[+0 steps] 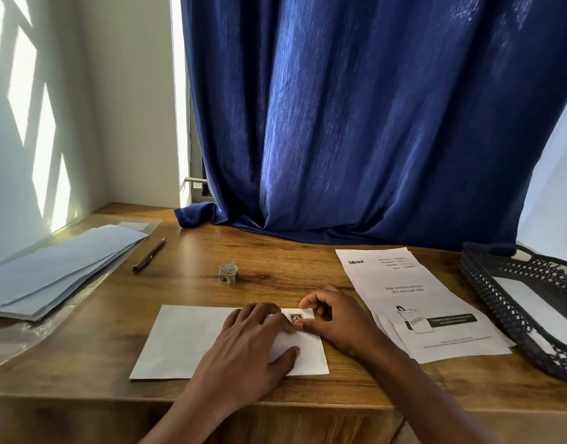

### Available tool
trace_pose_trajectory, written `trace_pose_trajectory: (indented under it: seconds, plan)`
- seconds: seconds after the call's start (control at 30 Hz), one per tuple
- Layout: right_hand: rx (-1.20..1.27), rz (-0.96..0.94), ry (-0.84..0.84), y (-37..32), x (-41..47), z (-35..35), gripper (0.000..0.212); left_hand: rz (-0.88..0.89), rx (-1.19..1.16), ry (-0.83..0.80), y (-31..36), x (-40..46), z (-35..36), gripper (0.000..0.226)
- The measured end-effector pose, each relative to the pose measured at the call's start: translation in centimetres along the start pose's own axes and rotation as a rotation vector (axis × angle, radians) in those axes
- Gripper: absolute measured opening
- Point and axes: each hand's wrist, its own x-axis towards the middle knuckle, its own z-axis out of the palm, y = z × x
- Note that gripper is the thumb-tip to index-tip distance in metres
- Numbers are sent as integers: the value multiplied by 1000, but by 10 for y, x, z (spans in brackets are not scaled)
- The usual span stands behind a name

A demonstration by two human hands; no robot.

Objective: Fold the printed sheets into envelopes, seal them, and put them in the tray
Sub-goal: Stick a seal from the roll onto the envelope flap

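Observation:
A white envelope (pixel 186 341) lies flat near the front edge of the wooden table (pixel 275 261). My left hand (pixel 253 344) rests on its right half with straight fingers, pressing it down. My right hand (pixel 333 318) pinches a small stamp sticker (pixel 297 317) at the envelope's top right corner. A stack of printed sheets (pixel 413 299) lies just right of my hands. At the far right stands a black mesh tray (pixel 487 283) with white envelopes inside.
A pile of pale blue envelopes (pixel 54 277) on clear plastic lies at the left. A pen (pixel 149 254) and a small roll of stamp stickers (pixel 228 274) sit behind the envelope. A blue curtain (pixel 372 123) hangs over the table's back edge.

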Motion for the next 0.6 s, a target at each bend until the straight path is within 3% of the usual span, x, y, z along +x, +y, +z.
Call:
trace_pose_trajectory:
  seconds: [0.13,0.23,0.37,0.6]
  plan:
    - [40,5,-55,2,-6,-3,40,-64,19,7,0,0,0,64]
    - [138,21,-45,2,-8,-6,30,-100,45,-25,1,0,1,82]
    - [219,65,-56,-4,-6,-16,19,-83,61,19,1,-1,2,86]
    - [77,-25,-162,-31,20,-21,28,-64,31,53,1,-1,1,93]
